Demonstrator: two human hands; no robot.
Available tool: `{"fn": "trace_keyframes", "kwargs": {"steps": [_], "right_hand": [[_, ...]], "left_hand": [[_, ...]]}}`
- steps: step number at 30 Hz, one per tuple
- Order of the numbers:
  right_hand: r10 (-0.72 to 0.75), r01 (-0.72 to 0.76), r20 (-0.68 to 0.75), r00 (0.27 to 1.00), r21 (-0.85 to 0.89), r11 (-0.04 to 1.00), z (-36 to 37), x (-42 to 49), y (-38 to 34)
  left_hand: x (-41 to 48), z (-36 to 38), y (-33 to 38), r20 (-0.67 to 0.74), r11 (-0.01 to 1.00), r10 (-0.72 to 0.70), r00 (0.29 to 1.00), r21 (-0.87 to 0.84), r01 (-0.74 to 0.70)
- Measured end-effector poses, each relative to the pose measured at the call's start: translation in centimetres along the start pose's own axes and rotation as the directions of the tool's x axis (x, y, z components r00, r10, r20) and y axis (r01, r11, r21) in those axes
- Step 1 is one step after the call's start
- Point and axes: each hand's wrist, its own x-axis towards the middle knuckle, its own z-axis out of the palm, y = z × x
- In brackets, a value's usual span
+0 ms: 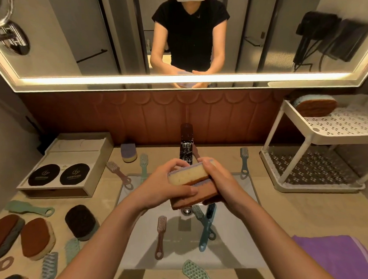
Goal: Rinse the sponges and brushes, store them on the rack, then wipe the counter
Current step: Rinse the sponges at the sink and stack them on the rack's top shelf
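Over the white sink [236, 242], just in front of the dark faucet [187, 143], both hands hold two stacked sponges. The upper sponge [186, 176] is yellow with a purple top; the lower sponge [194, 197] is brown. My left hand [166, 182] grips their left ends and my right hand [217, 180] wraps the right ends. Three brushes lie in the basin: a brown brush [161, 237], a blue brush [204, 233] and a dark brush [210, 218]. The white two-tier rack [317, 133] at the right carries one brown sponge [315, 108] on its top shelf.
Several sponges [37, 238] and brushes [49, 269] lie on the beige counter [308, 214] at the left. A purple-yellow sponge [128, 152] stands by the wall. A box [66, 165] with black discs sits back left. A purple cloth [336, 257] lies front right. A mirror hangs above.
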Motion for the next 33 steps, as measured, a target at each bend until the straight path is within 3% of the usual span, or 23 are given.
{"fn": "trace_keyframes", "kwargs": {"steps": [3, 6, 9, 13, 17, 20, 25, 29, 33], "right_hand": [[-0.039, 0.049, -0.107, 0.994, 0.094, 0.994, 0.4, 0.1, 0.3], [-0.058, 0.075, -0.163, 0.985, 0.097, 0.992, 1.2, 0.4, 0.9], [-0.026, 0.047, -0.203, 0.979, 0.098, 0.994, 2.3, 0.7, 1.9], [-0.009, 0.023, -0.222, 0.975, 0.062, 0.998, 3.4, 1.0, 2.3], [0.073, -0.029, -0.258, 0.963, 0.172, 0.985, 3.5, 1.5, 2.7], [0.106, -0.059, -0.366, 0.925, 0.138, 0.989, 3.3, 2.3, 3.3], [-0.010, -0.052, -0.489, 0.872, -0.112, 0.992, 2.8, 2.8, 4.2], [-0.108, -0.036, -0.474, 0.874, -0.285, 0.958, 2.6, 3.0, 4.6], [-0.145, -0.029, -0.474, 0.869, -0.341, 0.940, 2.3, 3.1, 5.2]], "left_hand": [[-0.2, 1.0, -0.8, -0.221, 0.981, -0.035, 0.975, -0.193, -0.008], [-0.4, 2.7, -1.5, -0.240, 0.886, -0.190, 0.952, -0.459, 0.061], [-0.2, 3.9, -1.7, -0.245, 0.835, -0.287, 0.926, -0.537, 0.117], [1.2, 4.3, -2.5, -0.440, 0.827, -0.382, 0.813, -0.555, 0.088], [2.6, 5.2, -3.1, -0.612, 0.920, -0.312, 0.727, -0.386, 0.070], [3.4, 6.0, -3.4, -0.673, 0.973, -0.220, 0.706, -0.205, 0.108], [4.5, 6.9, -4.1, -0.664, 0.991, -0.125, 0.737, -0.052, 0.122], [5.0, 7.0, -4.4, -0.616, 0.989, -0.067, 0.785, 0.064, 0.134], [5.1, 7.4, -4.4, -0.568, 0.967, -0.007, 0.823, 0.205, 0.149]]}}
